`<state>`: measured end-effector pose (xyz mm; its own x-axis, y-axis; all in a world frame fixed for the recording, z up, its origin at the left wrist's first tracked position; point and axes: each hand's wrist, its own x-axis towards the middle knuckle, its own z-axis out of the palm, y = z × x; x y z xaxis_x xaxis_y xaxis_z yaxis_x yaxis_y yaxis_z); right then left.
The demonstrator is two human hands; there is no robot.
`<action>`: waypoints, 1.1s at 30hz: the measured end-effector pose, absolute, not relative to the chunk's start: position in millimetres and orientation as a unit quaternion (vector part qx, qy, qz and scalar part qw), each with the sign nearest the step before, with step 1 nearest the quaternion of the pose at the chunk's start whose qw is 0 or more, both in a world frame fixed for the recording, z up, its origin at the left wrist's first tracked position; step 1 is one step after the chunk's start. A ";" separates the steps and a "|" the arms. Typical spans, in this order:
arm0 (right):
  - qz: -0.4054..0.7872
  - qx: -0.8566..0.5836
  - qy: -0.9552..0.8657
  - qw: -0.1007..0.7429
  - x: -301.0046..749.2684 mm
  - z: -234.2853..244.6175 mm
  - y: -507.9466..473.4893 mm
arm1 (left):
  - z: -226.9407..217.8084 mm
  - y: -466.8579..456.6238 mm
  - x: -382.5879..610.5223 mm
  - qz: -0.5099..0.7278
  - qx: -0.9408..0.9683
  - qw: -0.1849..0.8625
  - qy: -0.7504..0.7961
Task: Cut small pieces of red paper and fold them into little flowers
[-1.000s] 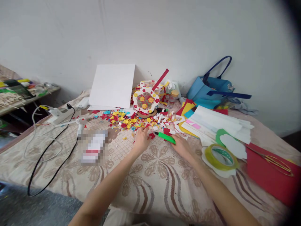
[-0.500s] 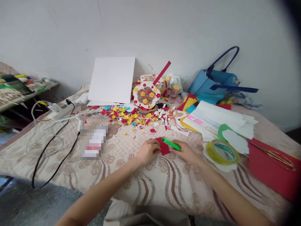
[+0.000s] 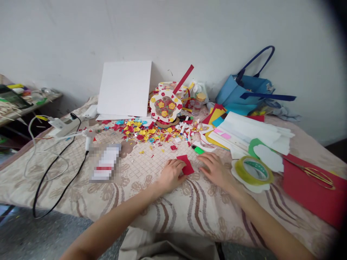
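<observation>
A small red paper piece (image 3: 188, 165) lies on the patterned tablecloth in front of me. My left hand (image 3: 172, 174) is at its left edge, fingers bent over it and thumb along its lower side. Just right of the paper is my right hand (image 3: 214, 168), fingers apart with nothing in them. A bright green marker (image 3: 198, 150) with a black end lies on the cloth beyond the right fingertips. Whether a fingertip still touches the marker is hard to tell.
Coloured paper scraps (image 3: 148, 131) spread behind my hands, before a flower-decorated round fan (image 3: 166, 105). At right are a tape roll (image 3: 240, 173), gold-handled scissors (image 3: 318, 177), red sheets (image 3: 303, 195) and a blue bag (image 3: 230, 88). A glue gun (image 3: 88, 141) and cables sit left.
My right hand has let go of the green marker, which now lies farther back on the cloth. The right fingers have spread, while my left hand stays at the red paper.
</observation>
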<state>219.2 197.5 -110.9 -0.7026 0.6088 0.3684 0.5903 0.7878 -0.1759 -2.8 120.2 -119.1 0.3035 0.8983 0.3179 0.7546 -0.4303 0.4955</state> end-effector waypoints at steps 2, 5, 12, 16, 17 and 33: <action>0.098 -0.248 -0.945 0.192 213.0 -109.6 194.0 | -122.0 120.4 -3.8 0.291 0.799 0.124 0.512; 0.146 -0.228 -0.944 0.189 204.3 -111.9 192.0 | -124.2 119.3 -6.0 0.305 0.804 0.119 0.497; 0.150 -0.223 -0.939 0.213 192.2 -116.2 197.1 | -119.0 115.8 -7.1 0.301 0.801 0.121 0.503; 0.177 -0.247 -0.925 0.230 189.3 -116.3 197.5 | -117.3 117.7 -4.6 0.298 0.792 0.134 0.516; 0.182 -0.248 -0.923 0.231 188.8 -116.5 197.0 | -117.5 118.9 -3.6 0.300 0.785 0.138 0.524; 0.143 -0.217 -0.910 0.323 193.3 -115.6 178.2 | -114.6 129.2 2.2 0.525 0.313 0.617 0.496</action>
